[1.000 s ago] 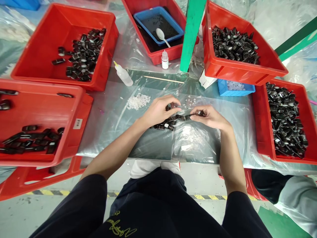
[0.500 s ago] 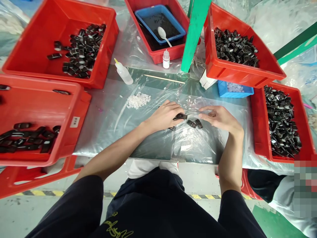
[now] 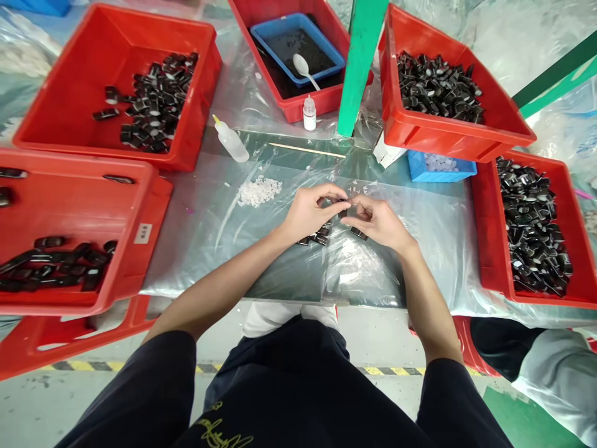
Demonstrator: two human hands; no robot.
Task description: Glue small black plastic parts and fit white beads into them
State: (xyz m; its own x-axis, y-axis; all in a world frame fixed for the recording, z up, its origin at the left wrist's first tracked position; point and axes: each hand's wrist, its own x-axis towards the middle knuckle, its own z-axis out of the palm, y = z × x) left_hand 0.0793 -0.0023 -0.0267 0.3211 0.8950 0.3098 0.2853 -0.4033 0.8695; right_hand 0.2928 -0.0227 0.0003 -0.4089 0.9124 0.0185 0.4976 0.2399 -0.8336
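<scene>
My left hand (image 3: 313,210) pinches a small black part (image 3: 342,211) between thumb and fingers. Against the same part, from the right, come the closed fingertips of my right hand (image 3: 377,219); whether they hold a small piece is hidden. Several black parts (image 3: 319,236) lie on the plastic sheet just below my left hand. Another black part (image 3: 359,233) rests under my right hand. A pile of small white pieces (image 3: 259,191) is left of my hands, and a few more white bits (image 3: 358,186) are scattered just beyond my fingers.
Red bins of black parts stand at left (image 3: 152,249) and right (image 3: 489,249). Behind are a squeeze bottle (image 3: 232,142), a small bottle (image 3: 309,114), a thin stick (image 3: 306,150), a green post (image 3: 357,74) and a blue box (image 3: 441,175). A person's light clothing (image 3: 559,373) shows at lower right.
My right hand has moved left to meet my left hand, its fingers now closed together. My left hand has turned, and the black part between its fingers now stands more upright.
</scene>
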